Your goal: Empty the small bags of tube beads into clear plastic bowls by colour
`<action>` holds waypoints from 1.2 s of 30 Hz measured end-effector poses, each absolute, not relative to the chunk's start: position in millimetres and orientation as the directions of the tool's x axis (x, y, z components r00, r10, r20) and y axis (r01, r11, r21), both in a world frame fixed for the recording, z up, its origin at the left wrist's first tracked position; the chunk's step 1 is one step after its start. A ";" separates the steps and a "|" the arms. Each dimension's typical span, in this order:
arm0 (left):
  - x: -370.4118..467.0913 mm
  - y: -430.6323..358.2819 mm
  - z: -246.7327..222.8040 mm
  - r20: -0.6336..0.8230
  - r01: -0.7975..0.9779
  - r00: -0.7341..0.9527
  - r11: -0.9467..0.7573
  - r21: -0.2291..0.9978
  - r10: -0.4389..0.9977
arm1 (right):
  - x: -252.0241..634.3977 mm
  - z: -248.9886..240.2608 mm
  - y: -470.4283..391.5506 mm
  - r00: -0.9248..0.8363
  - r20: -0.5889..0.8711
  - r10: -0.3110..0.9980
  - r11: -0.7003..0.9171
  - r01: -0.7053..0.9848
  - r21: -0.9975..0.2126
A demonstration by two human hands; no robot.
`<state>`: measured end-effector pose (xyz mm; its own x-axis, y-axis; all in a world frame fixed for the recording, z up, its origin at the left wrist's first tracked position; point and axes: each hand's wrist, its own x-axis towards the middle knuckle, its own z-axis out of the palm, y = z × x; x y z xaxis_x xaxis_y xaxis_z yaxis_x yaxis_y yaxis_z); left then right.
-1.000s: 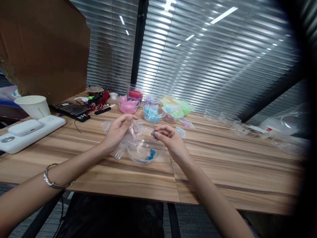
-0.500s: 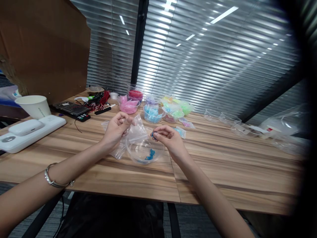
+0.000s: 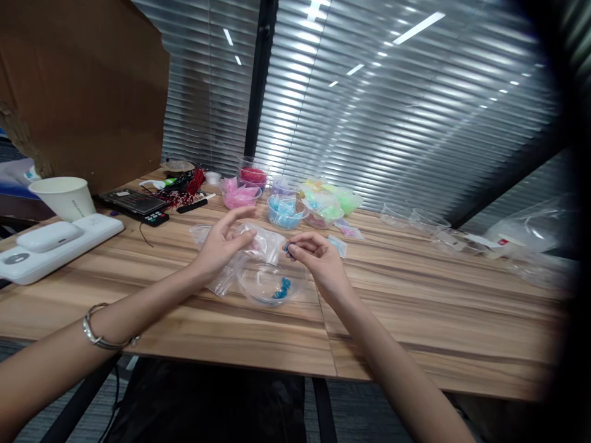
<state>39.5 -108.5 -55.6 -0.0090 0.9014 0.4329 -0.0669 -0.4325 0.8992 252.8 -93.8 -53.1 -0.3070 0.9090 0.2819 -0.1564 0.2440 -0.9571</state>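
My left hand is open, thumb and index finger spread apart. Its lower fingers are at the edge of a clear plastic zip bag, maybe touching it. My right hand pinches a small dark blue piece between thumb and fingertips; its exact kind is too small to make out. Below both hands stands a clear round plastic bowl. Several small blue pieces lie together inside it, towards its right side. More clear bag plastic lies left of the bowl, under my left hand.
Behind the hands stand bowls of pink packets, blue packets and red pieces. Clear lids and containers lie at the right. On the left are a paper cup, a white charger and a remote.
My left hand has opened, thumb and index finger parting. The zip bag has dropped lower towards the bowl and right hand. My right hand keeps its pinch almost in place.
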 end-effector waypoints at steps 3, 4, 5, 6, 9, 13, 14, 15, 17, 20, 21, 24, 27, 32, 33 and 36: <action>39.7 -111.7 -54.7 0.403 0.008 0.129 -0.407 0.913 0.906 | 253.0 -53.0 -93.5 -0.286 0.307 0.908 0.268 -0.167 -0.949; 40.1 -112.3 -55.0 0.408 0.015 0.158 -0.416 0.909 0.899 | 253.1 -53.1 -93.2 -0.282 0.315 0.906 0.276 -0.169 -0.946; 40.4 -112.5 -55.7 0.423 0.010 0.175 -0.431 0.902 0.889 | 253.3 -53.3 -92.8 -0.281 0.323 0.904 0.284 -0.170 -0.943; 40.8 -112.5 -56.7 0.439 -0.004 0.177 -0.445 0.895 0.881 | 253.6 -53.7 -92.4 -0.277 0.330 0.902 0.291 -0.173 -0.941; 41.1 -110.9 -59.6 0.441 -0.066 0.105 -0.436 0.898 0.892 | 254.3 -55.4 -90.8 -0.253 0.341 0.905 0.300 -0.189 -0.935; 40.1 -109.2 -60.5 0.390 -0.131 -0.018 -0.389 0.912 0.921 | 253.9 -55.8 -90.7 -0.235 0.339 0.911 0.301 -0.183 -0.936; 39.9 -109.1 -60.6 0.391 -0.145 -0.023 -0.390 0.909 0.920 | 253.6 -55.3 -91.2 -0.235 0.336 0.912 0.299 -0.177 -0.938; 39.8 -108.9 -60.7 0.399 -0.151 -0.018 -0.397 0.905 0.917 | 253.1 -54.6 -91.8 -0.236 0.331 0.914 0.296 -0.173 -0.940; 39.6 -108.3 -61.5 0.443 -0.116 0.007 -0.439 0.891 0.896 | 252.1 -53.1 -93.1 -0.243 0.321 0.915 0.288 -0.161 -0.944; 38.8 -106.6 -62.2 0.548 0.013 0.055 -0.550 0.835 0.834 | 251.2 -51.4 -94.4 -0.251 0.316 0.915 0.287 -0.147 -0.947; 38.3 -106.3 -61.8 0.580 0.053 0.075 -0.584 0.810 0.812 | 251.1 -51.1 -94.6 -0.254 0.316 0.914 0.288 -0.144 -0.947; 36.7 -107.8 -58.4 0.620 0.158 0.180 -0.645 0.748 0.763 | 251.1 -50.8 -95.2 -0.264 0.326 0.908 0.295 -0.151 -0.943; 35.8 -113.3 -54.0 0.618 0.286 0.306 -0.690 0.666 0.724 | 251.4 -50.4 -96.6 -0.274 0.335 0.901 0.303 -0.153 -0.941; 37.3 -121.7 -50.9 0.618 0.409 0.414 -0.744 0.529 0.668 | 251.4 -48.2 -100.4 -0.305 0.346 0.888 0.313 -0.152 -0.938; 37.9 -122.3 -51.0 0.620 0.418 0.423 -0.750 0.513 0.661 | 251.1 -47.7 -101.2 -0.316 0.350 0.882 0.315 -0.157 -0.936; 39.3 -122.2 -51.6 0.639 0.476 0.426 -0.759 0.443 0.640 | 249.7 -47.0 -103.0 -0.342 0.348 0.873 0.308 -0.166 -0.937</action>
